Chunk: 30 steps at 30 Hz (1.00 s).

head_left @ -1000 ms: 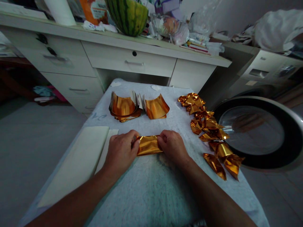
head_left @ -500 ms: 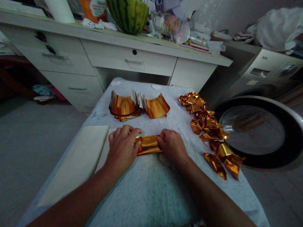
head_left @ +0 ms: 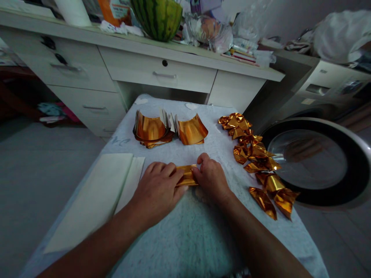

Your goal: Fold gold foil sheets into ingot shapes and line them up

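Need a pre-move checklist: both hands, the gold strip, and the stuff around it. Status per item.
1. Left hand on the gold strip: ok, it covers the left end.
2. Right hand on the strip: ok, thumb at the right end.
3. Strip's left edge lined up: cannot tell, hidden under the left hand.
4. Curved gold sheets apart from both hands: ok, they sit beyond them.
5. Folded gold pieces apart from the right hand: ok, off to its right.
6. White sheets free of the left forearm: cannot tell, the arm overlaps them in view.
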{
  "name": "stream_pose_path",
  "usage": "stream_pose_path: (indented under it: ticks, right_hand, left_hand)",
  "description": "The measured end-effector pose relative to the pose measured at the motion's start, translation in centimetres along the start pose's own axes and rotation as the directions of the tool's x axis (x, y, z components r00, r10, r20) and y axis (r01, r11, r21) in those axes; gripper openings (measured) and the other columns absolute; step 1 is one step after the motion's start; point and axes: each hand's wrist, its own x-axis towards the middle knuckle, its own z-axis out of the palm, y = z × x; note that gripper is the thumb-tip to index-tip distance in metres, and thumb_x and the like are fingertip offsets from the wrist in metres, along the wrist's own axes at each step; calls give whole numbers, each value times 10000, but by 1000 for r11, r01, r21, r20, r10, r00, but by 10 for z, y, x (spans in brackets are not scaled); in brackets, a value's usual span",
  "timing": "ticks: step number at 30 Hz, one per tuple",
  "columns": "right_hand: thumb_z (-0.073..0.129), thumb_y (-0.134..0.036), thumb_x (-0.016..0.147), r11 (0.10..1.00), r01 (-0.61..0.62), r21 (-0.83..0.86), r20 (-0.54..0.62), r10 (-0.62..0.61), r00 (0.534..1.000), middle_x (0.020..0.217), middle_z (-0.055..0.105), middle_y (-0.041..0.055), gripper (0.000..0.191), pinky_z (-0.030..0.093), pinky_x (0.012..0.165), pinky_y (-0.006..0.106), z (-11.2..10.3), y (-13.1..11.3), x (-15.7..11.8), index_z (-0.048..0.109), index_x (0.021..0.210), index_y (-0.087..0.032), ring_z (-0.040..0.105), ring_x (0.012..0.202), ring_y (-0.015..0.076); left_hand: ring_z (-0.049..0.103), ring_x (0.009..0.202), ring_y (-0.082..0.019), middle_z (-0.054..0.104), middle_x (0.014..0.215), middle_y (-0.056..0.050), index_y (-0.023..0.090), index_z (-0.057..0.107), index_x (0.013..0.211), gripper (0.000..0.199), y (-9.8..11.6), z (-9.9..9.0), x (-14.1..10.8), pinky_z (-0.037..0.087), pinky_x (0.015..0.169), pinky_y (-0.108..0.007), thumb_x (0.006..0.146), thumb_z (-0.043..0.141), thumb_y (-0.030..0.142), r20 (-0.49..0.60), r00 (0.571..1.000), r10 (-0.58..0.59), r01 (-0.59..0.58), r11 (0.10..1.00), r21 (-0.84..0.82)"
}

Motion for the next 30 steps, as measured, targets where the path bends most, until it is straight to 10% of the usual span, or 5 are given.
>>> stream_pose_path:
  ticks: [23, 30]
  right_hand:
    - [606, -233, 809, 980, -2, 199, -38, 9, 999, 671, 605, -14, 90, 319, 593, 255, 2, 10, 5, 584, 891, -202, 529, 614, 152]
    - [471, -174, 819, 660, 101, 744, -91, -50, 995, 814, 643, 4, 108, 477, 692, 235, -4, 16, 7, 545, 896, -191, 613, 734, 129]
  left_hand:
    - [374, 1379, -386, 463, 1471, -195, 156, 521, 1349, 753, 20, 25, -16, 344, 1124, -555, 777, 672, 622, -8, 992, 125, -125, 992, 23]
    - [363, 1387, -393, 449, 1482, -191, 166, 476, 1398, 797, 21, 26, -16, 342, 1118, -559, 783, 653, 641, 7, 992, 122, -122, 992, 37]
